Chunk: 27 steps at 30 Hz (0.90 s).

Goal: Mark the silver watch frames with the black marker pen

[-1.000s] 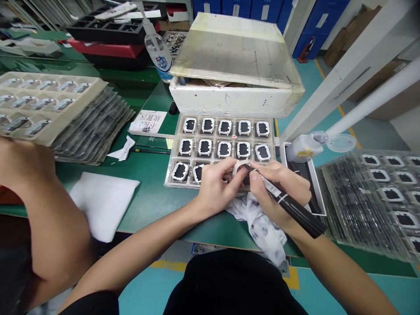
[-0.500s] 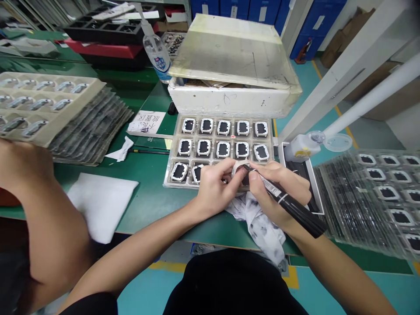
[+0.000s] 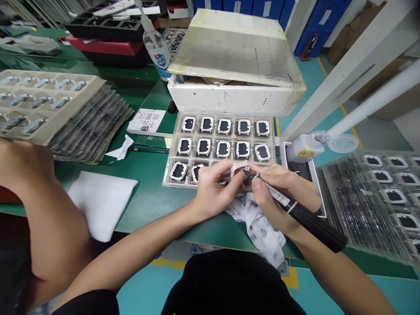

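Between the thumb and fingers of my left hand (image 3: 215,188) is a small silver-white watch case (image 3: 239,166), tilted on its edge. My right hand (image 3: 282,194) is closed around a black marker pen (image 3: 295,211) with a white printed label. The pen's tip meets the watch case, or comes very near it; my fingers partly hide the spot. Both hands are over the front edge of a clear plastic tray (image 3: 166,177) with rows of similar watch cases with dark openings. A stained white cloth (image 3: 262,227) lies under my right hand.
Behind the tray stands a white foam box (image 3: 229,98) with its lid askew. Stacked trays rise at left (image 3: 88,127) and right (image 3: 354,205). A white bottle (image 3: 303,148) sits in a narrow box. Another person's arm (image 3: 49,223) reaches in from the left.
My right hand and the pen have shifted slightly right and down, so the pen's back end reaches further out. The watch case stays in my left hand, turned a little.
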Each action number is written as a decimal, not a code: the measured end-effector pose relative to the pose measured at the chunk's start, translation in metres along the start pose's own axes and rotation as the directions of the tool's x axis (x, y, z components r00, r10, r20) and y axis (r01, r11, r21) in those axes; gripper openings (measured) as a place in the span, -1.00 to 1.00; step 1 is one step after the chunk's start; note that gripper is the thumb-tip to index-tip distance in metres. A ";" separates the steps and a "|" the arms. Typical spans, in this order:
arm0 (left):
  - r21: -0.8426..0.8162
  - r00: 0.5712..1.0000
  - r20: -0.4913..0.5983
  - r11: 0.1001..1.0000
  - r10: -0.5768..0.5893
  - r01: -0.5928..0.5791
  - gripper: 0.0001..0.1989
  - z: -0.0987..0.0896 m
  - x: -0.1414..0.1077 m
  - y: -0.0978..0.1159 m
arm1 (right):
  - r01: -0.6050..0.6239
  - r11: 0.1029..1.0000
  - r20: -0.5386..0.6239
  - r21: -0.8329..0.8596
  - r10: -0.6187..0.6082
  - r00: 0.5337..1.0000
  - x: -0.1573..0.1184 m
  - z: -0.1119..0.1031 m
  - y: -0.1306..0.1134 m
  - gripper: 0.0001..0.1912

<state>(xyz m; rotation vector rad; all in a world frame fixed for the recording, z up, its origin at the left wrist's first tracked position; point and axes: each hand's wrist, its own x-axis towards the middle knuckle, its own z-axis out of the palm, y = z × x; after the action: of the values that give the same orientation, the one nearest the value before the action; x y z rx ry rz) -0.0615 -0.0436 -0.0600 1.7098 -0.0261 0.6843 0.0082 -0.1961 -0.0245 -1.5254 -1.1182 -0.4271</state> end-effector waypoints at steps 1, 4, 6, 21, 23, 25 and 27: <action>-0.017 1.000 0.000 1.000 0.002 -0.002 -0.94 0.000 0.000 0.000 | -0.001 1.000 -0.003 -0.018 0.001 1.000 -0.001 0.000 0.000 -0.77; -0.052 1.000 0.002 0.999 0.017 -0.017 -0.95 0.001 0.000 0.001 | -0.008 0.998 -0.011 -0.060 0.007 1.000 -0.003 -0.001 0.000 -0.77; -0.040 1.000 -0.002 0.999 0.028 -0.028 -0.93 0.001 0.000 0.002 | -0.012 0.999 -0.015 -0.049 0.011 1.000 -0.003 -0.001 0.000 -0.75; 0.133 0.991 -0.037 0.984 0.126 -0.120 -0.88 0.002 0.001 0.003 | 0.037 0.998 -0.015 -0.055 -0.038 0.999 -0.002 0.001 0.003 -0.72; 0.139 0.991 -0.033 0.982 0.130 -0.124 -0.88 0.001 0.001 0.003 | 0.038 0.997 -0.009 -0.062 -0.039 0.999 -0.002 0.001 0.003 -0.70; 0.142 0.990 -0.031 0.982 0.134 -0.129 -0.89 0.001 0.001 0.003 | 0.040 0.998 -0.011 -0.054 -0.041 0.999 -0.002 0.001 0.003 -0.70; 0.139 0.990 -0.028 0.981 0.137 -0.132 -0.91 0.001 0.001 0.003 | 0.039 0.999 -0.010 -0.032 -0.039 0.999 -0.002 0.001 0.004 -0.71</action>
<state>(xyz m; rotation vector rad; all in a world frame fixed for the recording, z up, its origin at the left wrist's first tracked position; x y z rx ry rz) -0.0613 -0.0444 -0.0572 1.8388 -0.0703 0.8341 0.0103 -0.1956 -0.0289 -1.5291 -1.1391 -0.4816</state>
